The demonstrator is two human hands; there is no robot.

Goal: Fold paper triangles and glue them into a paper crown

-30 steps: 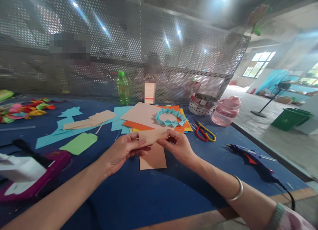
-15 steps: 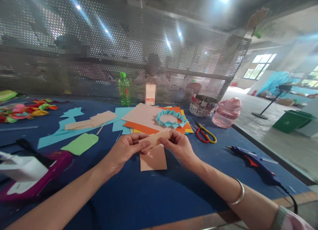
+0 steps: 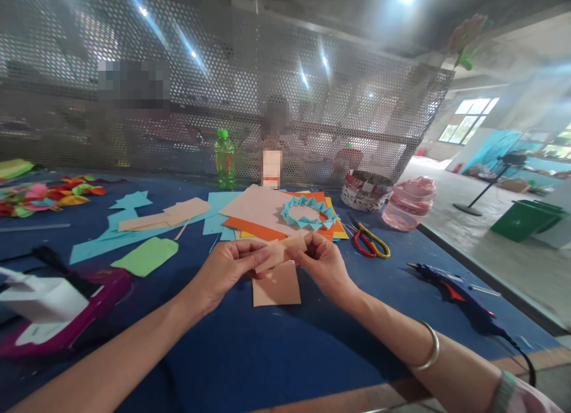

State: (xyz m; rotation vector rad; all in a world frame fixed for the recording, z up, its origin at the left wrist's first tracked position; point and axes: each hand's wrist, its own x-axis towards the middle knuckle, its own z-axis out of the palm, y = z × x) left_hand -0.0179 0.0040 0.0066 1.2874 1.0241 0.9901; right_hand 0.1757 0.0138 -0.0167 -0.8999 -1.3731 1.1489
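A tan paper strip (image 3: 283, 251) is pinched between thumbs and fingers at both ends, the left hand (image 3: 227, 270) on its left end and the right hand (image 3: 328, 261) on its right, raised over the blue surface (image 3: 232, 353). Just on the near side of the strip lies a flat tan square (image 3: 277, 287), and beyond it a pile of coloured sheets (image 3: 250, 207) bearing a folded blue ring (image 3: 307, 224). Right of the strip are red-and-yellow-handled pliers (image 3: 372, 246) and, farther off, a glue gun (image 3: 466, 297); well left of it lies a green paper piece (image 3: 146, 257).
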